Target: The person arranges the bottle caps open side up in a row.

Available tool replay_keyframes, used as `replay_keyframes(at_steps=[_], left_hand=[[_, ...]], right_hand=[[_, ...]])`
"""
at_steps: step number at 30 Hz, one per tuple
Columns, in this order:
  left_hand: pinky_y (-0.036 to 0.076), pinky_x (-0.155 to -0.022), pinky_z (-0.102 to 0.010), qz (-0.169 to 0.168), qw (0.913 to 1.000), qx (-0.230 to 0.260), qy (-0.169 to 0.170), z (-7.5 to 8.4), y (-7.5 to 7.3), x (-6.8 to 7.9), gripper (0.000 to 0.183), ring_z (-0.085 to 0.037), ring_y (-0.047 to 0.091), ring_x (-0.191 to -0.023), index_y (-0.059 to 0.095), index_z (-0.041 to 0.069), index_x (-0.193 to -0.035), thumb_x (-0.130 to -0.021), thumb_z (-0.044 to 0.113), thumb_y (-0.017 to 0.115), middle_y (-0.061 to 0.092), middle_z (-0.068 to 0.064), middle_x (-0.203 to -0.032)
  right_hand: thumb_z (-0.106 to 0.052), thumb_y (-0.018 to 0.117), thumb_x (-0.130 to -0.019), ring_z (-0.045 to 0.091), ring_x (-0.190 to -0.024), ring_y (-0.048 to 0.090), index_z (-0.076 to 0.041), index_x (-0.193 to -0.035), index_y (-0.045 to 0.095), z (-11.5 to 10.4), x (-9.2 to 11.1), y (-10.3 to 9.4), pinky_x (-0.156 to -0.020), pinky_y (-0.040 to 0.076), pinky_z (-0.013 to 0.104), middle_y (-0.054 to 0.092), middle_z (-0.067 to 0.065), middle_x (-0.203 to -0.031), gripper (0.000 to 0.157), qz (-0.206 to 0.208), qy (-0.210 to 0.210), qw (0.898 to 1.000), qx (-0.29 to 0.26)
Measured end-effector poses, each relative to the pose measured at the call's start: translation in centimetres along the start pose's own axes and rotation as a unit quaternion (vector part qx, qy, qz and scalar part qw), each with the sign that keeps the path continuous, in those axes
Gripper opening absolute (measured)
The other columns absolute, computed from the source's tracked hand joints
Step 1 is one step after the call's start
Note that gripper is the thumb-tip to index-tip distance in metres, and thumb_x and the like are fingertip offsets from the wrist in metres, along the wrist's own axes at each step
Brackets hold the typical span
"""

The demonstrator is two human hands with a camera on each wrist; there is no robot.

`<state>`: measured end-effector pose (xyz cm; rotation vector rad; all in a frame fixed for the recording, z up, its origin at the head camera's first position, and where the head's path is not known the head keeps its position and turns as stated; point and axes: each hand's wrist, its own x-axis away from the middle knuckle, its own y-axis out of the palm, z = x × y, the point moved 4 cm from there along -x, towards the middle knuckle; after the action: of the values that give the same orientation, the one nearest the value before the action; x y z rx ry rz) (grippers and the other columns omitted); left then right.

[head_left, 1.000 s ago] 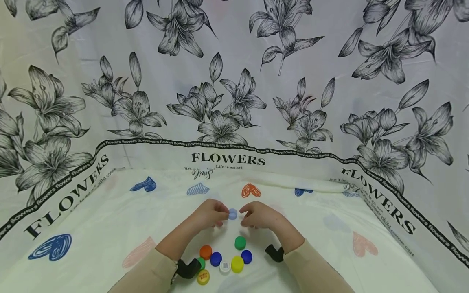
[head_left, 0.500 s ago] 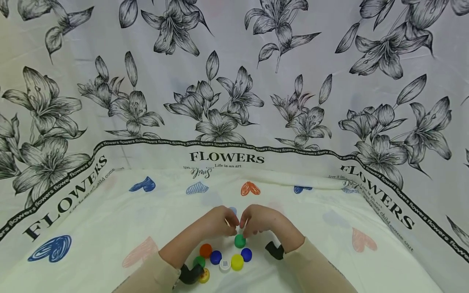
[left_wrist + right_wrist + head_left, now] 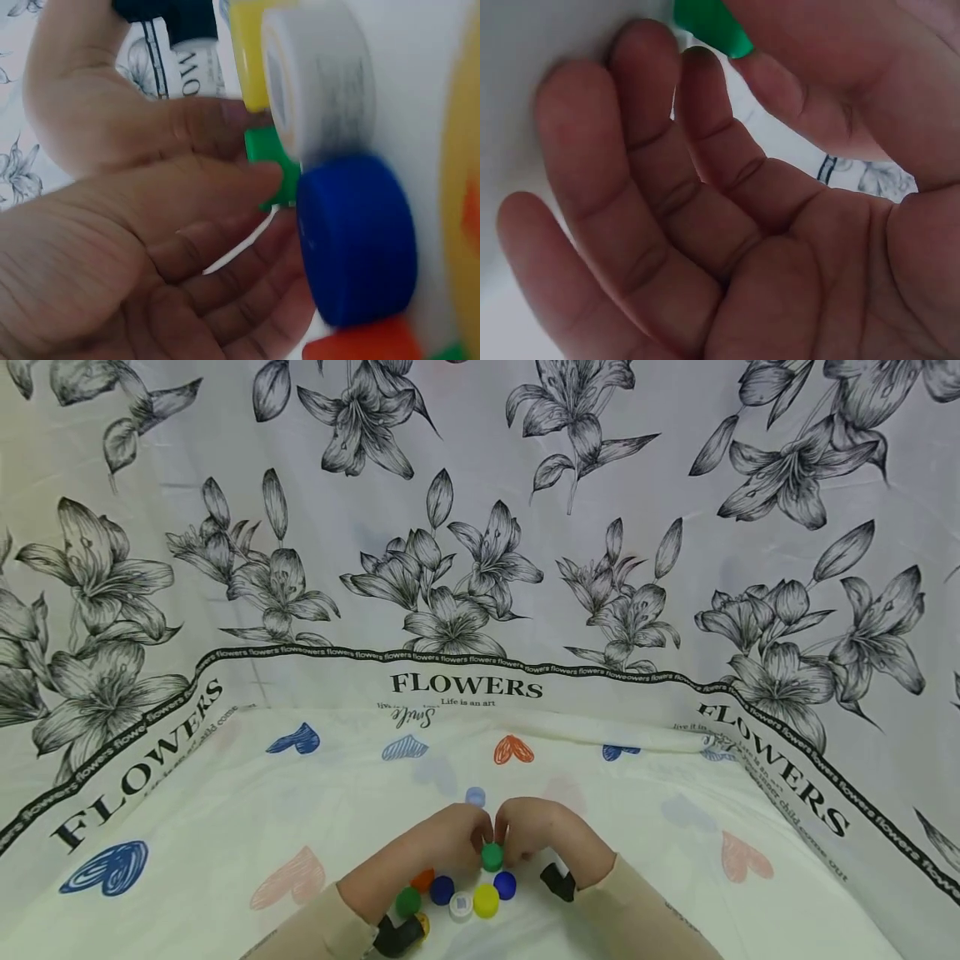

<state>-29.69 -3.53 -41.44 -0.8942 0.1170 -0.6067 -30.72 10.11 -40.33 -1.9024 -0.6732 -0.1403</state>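
Note:
In the head view both hands meet at a green bottle cap (image 3: 492, 857) on the cloth. My left hand (image 3: 455, 835) has its fingertips at the cap's left side, and the left wrist view shows the thumb (image 3: 247, 180) pressed over the green cap (image 3: 264, 154). From the other side my right hand (image 3: 534, 827) reaches in, thumb and finger closing at the cap. In the right wrist view its other fingers (image 3: 645, 90) curve loosely beside the green cap (image 3: 712, 26). A light blue cap (image 3: 476, 796) lies just beyond the hands.
Nearer the body lie a yellow cap (image 3: 486, 902), a white cap (image 3: 461, 906), blue caps (image 3: 442, 890), an orange cap (image 3: 423, 880) and another green cap (image 3: 408, 902). A yellow-orange cap (image 3: 424, 927) is partly hidden by the left wrist's black mount (image 3: 399, 937).
Both hands have moved from the light blue cap back toward the body to the green one. The left fingers have let go of the light blue cap, which stays in place.

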Motion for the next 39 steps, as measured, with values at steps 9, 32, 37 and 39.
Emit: replay_keyframes(at_steps=[9,32,37,39], left_hand=[[0.051,-0.072,-0.028,0.000,1.0000,-0.002,0.009,-0.1,1.1,-0.3,0.022,-0.014,0.055,-0.073,0.069,0.010,-0.092,-0.078,-0.001,0.081,0.061,0.004,-0.079],[0.048,-0.067,-0.029,0.013,0.9979,0.060,0.022,-0.3,0.2,-0.2,0.019,-0.018,0.054,-0.072,0.066,0.008,-0.086,-0.080,-0.004,0.080,0.060,0.000,-0.077],[0.048,-0.067,-0.029,0.027,0.9966,0.073,0.028,-0.6,0.0,-0.5,0.016,-0.018,0.055,-0.071,0.068,0.008,-0.085,-0.082,-0.002,0.080,0.061,0.000,-0.076],[0.049,-0.067,-0.028,0.030,0.9962,0.078,0.025,-0.7,0.0,-0.7,0.015,-0.018,0.055,-0.071,0.069,0.008,-0.085,-0.082,-0.001,0.080,0.061,0.000,-0.077]], right_hand=[[-0.013,0.090,-0.075,0.015,-0.067,0.056,-0.012,-0.079,0.069,0.9,0.2,1.0,-0.064,0.049,0.030,0.062,-0.004,-0.072,0.021,0.035,-0.042,0.998,0.012],[-0.017,0.092,-0.074,0.010,-0.066,0.054,-0.012,-0.080,0.072,0.5,0.6,0.8,-0.066,0.049,0.028,0.062,-0.009,-0.070,0.022,0.078,-0.080,0.993,0.027],[-0.011,0.088,-0.079,0.013,-0.070,0.057,-0.009,-0.087,0.075,0.6,0.6,0.3,-0.073,0.053,0.031,0.065,-0.006,-0.075,0.016,0.062,-0.078,0.995,-0.005],[-0.010,0.087,-0.080,0.013,-0.071,0.058,-0.008,-0.087,0.075,0.7,0.5,0.2,-0.075,0.054,0.033,0.067,-0.006,-0.077,0.014,0.061,-0.079,0.995,-0.012]])
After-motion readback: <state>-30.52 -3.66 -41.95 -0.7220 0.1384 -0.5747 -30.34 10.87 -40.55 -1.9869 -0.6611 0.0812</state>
